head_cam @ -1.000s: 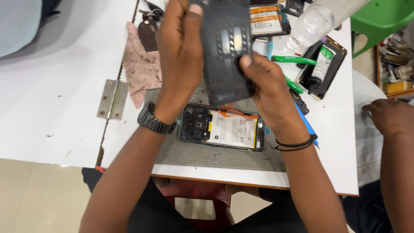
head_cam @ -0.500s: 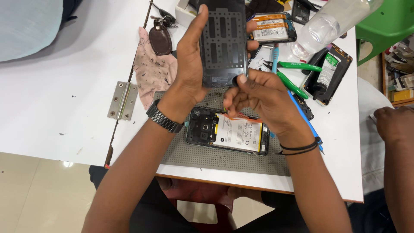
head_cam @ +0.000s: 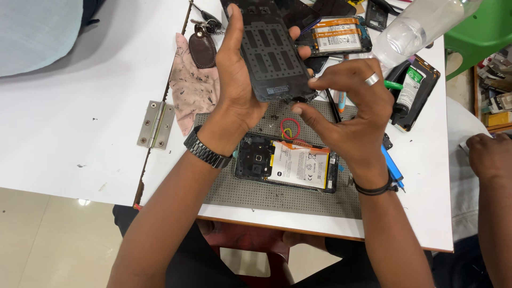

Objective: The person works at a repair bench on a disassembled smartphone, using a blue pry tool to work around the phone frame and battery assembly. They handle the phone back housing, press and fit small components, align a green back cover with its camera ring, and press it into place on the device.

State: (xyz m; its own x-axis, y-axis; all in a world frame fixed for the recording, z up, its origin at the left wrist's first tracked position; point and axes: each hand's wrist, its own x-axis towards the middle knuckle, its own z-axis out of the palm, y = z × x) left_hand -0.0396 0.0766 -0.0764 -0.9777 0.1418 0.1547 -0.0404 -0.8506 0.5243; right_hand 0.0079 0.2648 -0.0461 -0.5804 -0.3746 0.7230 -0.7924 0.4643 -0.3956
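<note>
Head view: in the upper middle of the frame the left hand [head_cam: 237, 90] has its grip clamped on a black phone back cover [head_cam: 269, 50], thumb along the left edge, tilted so the inner side faces the person. The right hand [head_cam: 354, 114] pinches at the cover's lower right corner, fingers curled; whether it holds anything small I cannot tell. Below them, centre frame, the opened phone body [head_cam: 288, 165] with its white battery lies flat on a grey perforated mat [head_cam: 277, 194] on the white tabletop [head_cam: 80, 106], within easy reach.
</note>
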